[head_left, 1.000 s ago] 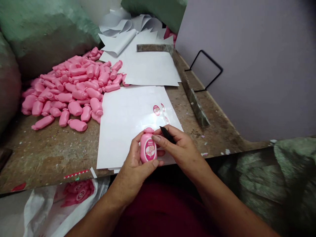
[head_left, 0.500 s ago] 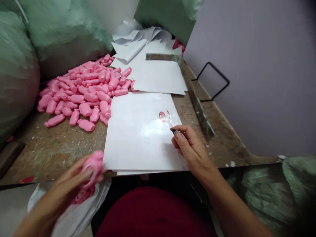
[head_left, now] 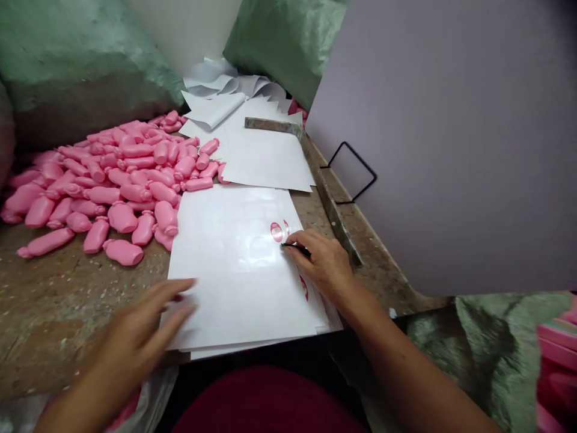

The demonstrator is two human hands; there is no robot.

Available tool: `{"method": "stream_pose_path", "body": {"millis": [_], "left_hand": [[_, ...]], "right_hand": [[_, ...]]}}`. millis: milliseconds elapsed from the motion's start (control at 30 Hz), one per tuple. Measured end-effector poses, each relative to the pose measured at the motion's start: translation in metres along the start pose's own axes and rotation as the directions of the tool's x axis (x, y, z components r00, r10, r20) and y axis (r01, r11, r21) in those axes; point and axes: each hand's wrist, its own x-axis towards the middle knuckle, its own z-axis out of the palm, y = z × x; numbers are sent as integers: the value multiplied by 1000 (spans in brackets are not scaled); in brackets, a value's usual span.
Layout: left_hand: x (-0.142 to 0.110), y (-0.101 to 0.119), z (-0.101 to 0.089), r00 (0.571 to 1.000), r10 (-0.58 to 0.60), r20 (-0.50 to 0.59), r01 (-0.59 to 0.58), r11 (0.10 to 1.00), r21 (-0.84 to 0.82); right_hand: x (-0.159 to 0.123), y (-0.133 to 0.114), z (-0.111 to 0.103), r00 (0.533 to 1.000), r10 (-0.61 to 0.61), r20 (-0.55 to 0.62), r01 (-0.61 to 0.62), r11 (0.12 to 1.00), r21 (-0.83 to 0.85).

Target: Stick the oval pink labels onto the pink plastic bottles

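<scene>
My right hand (head_left: 320, 264) rests at the right of a stack of glossy white label sheets (head_left: 238, 270), pinching a small black tool (head_left: 297, 248). The tool's tip is beside a round pink-and-white label (head_left: 276, 231) on the top sheet. More red-edged labels show near my fingers, partly hidden. My left hand (head_left: 139, 319) lies open and empty, its fingertips at the stack's left edge. Left of the stack lies a heap of pink plastic bottles (head_left: 103, 198) with no labels visible.
The stack sits on a worn, speckled stone workbench (head_left: 58, 288). Loose white sheets (head_left: 265, 156) and a metal strip (head_left: 329, 198) lie beyond. Green sacks (head_left: 76, 66) bank the far side, a lavender board (head_left: 451, 138) stands right, and pink boxes (head_left: 556, 361) show at the lower right.
My left hand no longer holds the labelled pink bottle and has moved onto the stack's left edge. My right hand has brought the black tool to the labels. The view has shifted slightly.
</scene>
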Motion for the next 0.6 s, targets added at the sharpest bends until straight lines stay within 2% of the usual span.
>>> {"method": "stream_pose_path", "body": {"millis": [33,67,100,167,233,300,400,600], "left_hand": [[16,12,20,985,150,86,-155,987,50],[32,24,41,949,266,169,-283,955,84],[45,36,61,911,338,236,-373,920,123],[65,55,92,855,371,364,-467,856,224],[75,64,111,836,328,440,-491,806,331],[77,64,118,835,302,461,-499,770,398],[75,54,118,828,336,449,-525,748,407],[75,47,118,829,357,430,-524,765,374]], "right_hand": [[1,0,1,1000,-9,9,9,999,-36],[1,0,2,1000,-15,13,16,998,-68],[2,-1,2,1000,-20,16,22,995,-96],[2,-1,2,1000,-26,17,28,990,-139],[3,-1,1,999,-30,14,32,986,-165],[4,0,1,999,-45,22,48,982,-180],[5,2,0,997,-68,40,74,979,-189],[8,8,1,995,-75,60,83,988,-133]]}}
